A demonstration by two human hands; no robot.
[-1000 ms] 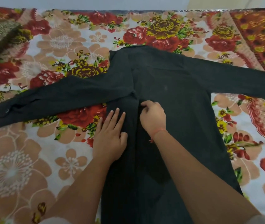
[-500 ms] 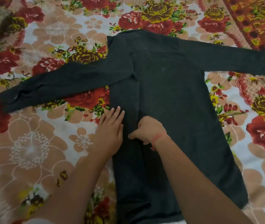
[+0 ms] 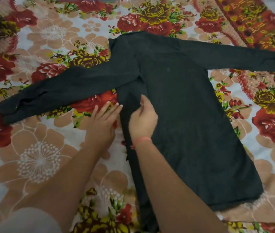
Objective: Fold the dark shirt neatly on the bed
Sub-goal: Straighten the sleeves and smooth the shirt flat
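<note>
A: Status? Shirt (image 3: 183,106) spread mid-frame on bed (image 3: 41,148).
B: Left hand (image 3: 102,120) slid off onto the bedspread, open flat. Right hand (image 3: 142,121) now pinching side flap. First side fold unfinished.

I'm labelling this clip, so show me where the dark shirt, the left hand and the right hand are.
dark shirt (image 3: 183,115): head view, middle of the body panel.
left hand (image 3: 104,119): head view, back of the hand, flat beside the shirt's folded edge.
right hand (image 3: 143,121): head view, back of the hand, over the shirt.
</note>
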